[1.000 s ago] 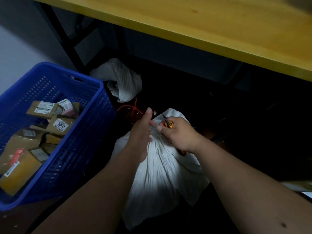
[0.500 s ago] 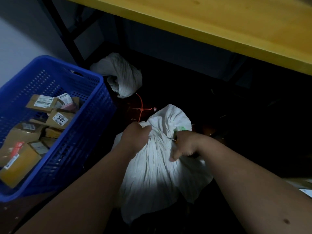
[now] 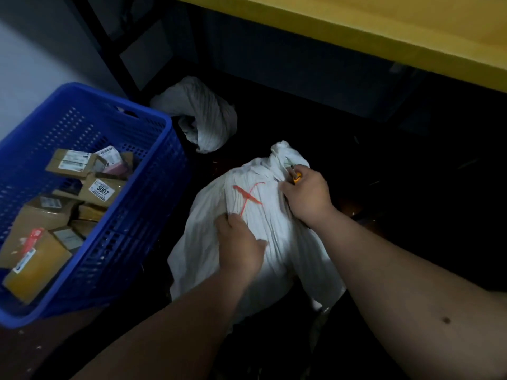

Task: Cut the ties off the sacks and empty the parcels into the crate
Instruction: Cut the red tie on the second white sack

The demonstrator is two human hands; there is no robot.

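A full white woven sack [image 3: 277, 242] lies on the dark floor before me, its neck bunched at the far end. A red zip tie [image 3: 248, 197] lies crossed on top of the sack. My left hand [image 3: 238, 245] grips a fold of the sack's cloth just below the tie. My right hand [image 3: 306, 196] holds an orange-handled cutter [image 3: 295, 175], its tip close to the sack's neck. At the left stands the blue perforated crate [image 3: 153, 187] with several brown labelled parcels [image 3: 101, 187] inside.
A second white sack [image 3: 203, 116], crumpled and limp, lies behind the crate near black metal table legs [image 3: 109, 48]. A yellow tabletop [image 3: 384, 28] overhangs the far side. The floor to the right is dark.
My left hand has slid down from the sack's neck to its body. The red tie, earlier on the floor beyond the sack, now lies on top of it. The right hand has moved up toward the neck.
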